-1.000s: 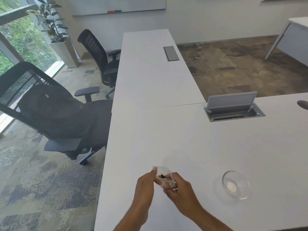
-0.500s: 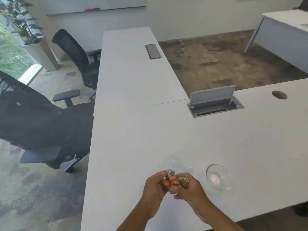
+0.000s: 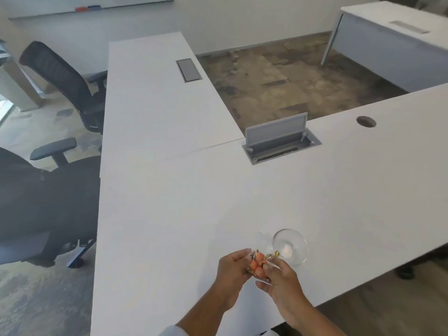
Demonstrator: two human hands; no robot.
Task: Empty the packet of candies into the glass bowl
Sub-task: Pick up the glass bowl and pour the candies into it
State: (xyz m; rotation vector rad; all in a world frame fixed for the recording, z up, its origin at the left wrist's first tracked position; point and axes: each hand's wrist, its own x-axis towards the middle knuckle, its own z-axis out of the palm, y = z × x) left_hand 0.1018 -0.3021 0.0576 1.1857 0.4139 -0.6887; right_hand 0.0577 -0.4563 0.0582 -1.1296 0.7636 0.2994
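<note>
Left hand [image 3: 231, 267] and right hand [image 3: 282, 280] pinch crinkly clear packet [image 3: 258, 264] beside round glass bowl [image 3: 291, 247].

The white table [image 3: 181, 214] lies bare left of and beyond the glass bowl [image 3: 290, 247]. Farther off, the raised cable-box flap [image 3: 276, 128] stands upright; office chairs [image 3: 43, 190] crowd the left edge.

The packet of candies [image 3: 259, 263] is clear, crumpled plastic showing orange and gold-wrapped sweets, held above the counter [image 3: 169, 214]. The glass bowl [image 3: 291, 247] stands upright at its two o'clock, just beside it, looking empty.
</note>
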